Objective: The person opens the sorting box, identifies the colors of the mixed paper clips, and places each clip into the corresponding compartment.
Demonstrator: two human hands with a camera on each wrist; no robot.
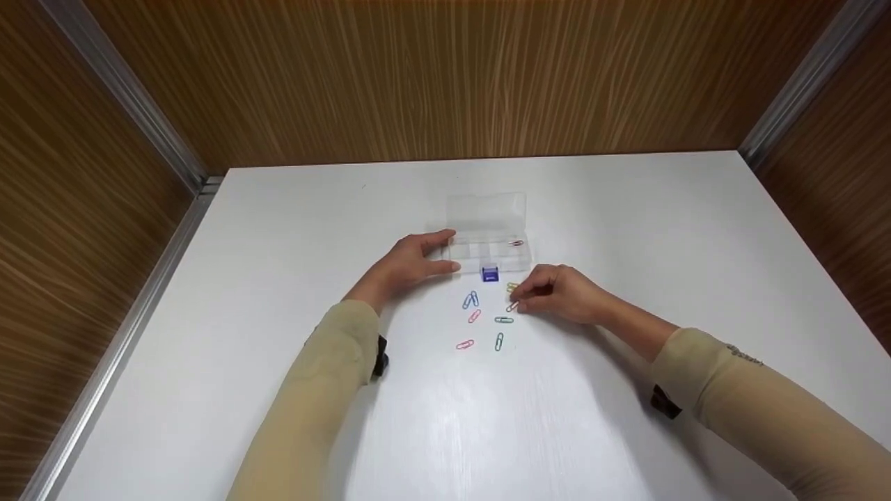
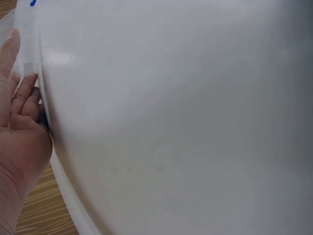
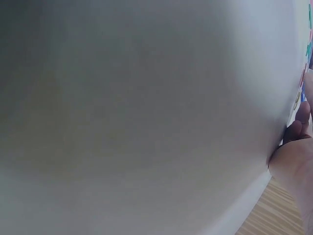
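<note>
Your right hand [image 1: 557,292] is down on the white table [image 1: 696,243] w/ its fingers curled, tips pinching at a small clip [image 1: 512,306] just below a yellow clip [image 1: 512,287]. I think the pinch is only just starting, so go slow: press the clip flat w/ one fingertip, slide a nail under one end, then nip it btwn thumb and first finger. Take one clip only. The other paper clips are close by: two blue ones [image 1: 470,300], a pink one [image 1: 474,316], a green one [image 1: 503,320], another green [image 1: 499,341] and a pink one [image 1: 465,344] nearest you. Try not to bump them. Your left hand [image 1: 411,261] sits at the left end of the clear plastic box [image 1: 491,252], fingers mostly straight, thumb and first finger on each side of its corner, holding it steady and not squeezing hard. Keep it like that so the box won't slide. The lid [image 1: 486,209] is flipped back behind it, the blue clasp [image 1: 490,274] faces you, and one red clip [image 1: 516,243] is already in the far right slot. Both wrists lie low near the table, elbows out, arms in tan sleeves. The wrist cams show mostly bare table, so no help on the pinch there.
</note>
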